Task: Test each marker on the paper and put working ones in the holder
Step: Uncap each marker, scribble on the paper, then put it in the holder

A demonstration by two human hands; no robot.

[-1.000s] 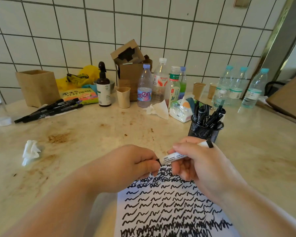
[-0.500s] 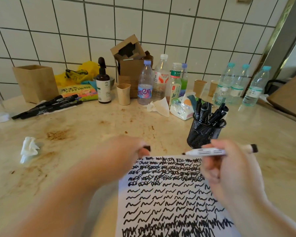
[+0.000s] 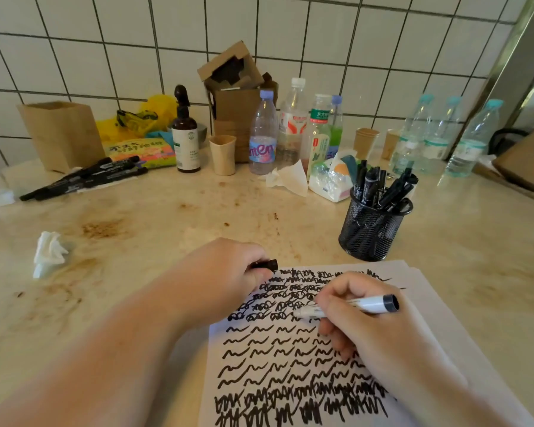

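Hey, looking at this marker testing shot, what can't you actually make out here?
Head view only:
- Tip of the white marker: blurred, so contact with the paper is unclear.
- Cap in the left hand: mostly covered by fingers.
- Markers in the mesh holder: overlapping, count unclear.
- Paper's lower part: cut off by the frame edge and the right hand.
- Bottle labels: too small.
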